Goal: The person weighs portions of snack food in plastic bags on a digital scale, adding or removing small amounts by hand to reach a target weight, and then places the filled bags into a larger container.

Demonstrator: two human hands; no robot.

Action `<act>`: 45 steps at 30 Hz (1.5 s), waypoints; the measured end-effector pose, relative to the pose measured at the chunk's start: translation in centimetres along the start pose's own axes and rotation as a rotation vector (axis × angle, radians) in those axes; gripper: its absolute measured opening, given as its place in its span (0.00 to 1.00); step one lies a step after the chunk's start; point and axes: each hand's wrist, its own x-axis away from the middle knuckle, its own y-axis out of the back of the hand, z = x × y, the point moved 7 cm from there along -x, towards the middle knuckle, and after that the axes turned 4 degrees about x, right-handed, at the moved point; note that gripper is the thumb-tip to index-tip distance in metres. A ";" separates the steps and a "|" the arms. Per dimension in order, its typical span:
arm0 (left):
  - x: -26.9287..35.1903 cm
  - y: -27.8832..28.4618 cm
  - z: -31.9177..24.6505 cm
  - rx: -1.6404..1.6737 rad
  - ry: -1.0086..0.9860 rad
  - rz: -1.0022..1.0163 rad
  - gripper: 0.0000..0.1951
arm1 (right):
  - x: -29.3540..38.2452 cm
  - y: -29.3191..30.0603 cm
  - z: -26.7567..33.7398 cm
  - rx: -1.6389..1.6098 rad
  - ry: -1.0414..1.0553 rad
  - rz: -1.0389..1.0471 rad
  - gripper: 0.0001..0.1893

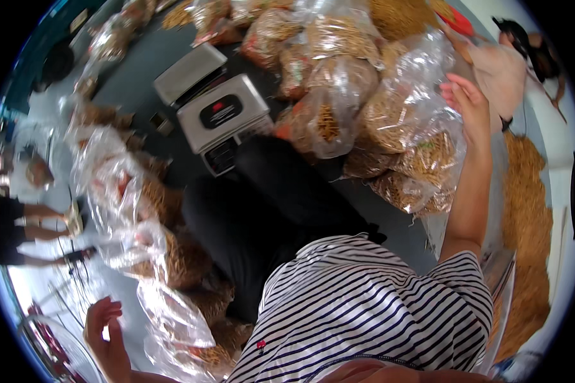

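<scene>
My right hand (465,99) is raised beside a large clear plastic bag (393,115) of tan stick-like pieces. Its fingers are loosely bent, and no plastic is bunched in them. Low on the left, my left hand (106,330) hangs out to the side with a gap between thumb and fingers, holding nothing. A clear bag (177,311) stands nearest to it. Before my knees sits a digital weighing scale (223,115) with a bare steel pan. Another filled bag (333,115) leans by the scale's right side.
A second scale (190,72) stands behind the first. Filled bags (124,186) line my left side. Loose pieces form a heap (402,19) at the back and a long pile (527,249) on the right. One person (498,76) bends at the upper right; another's legs (43,222) show left, near cables (79,258).
</scene>
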 end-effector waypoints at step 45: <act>-2.5 -75.4 -27.4 1.286 0.667 1.129 0.15 | 11.8 17.1 -28.8 -0.816 -0.717 -0.548 0.21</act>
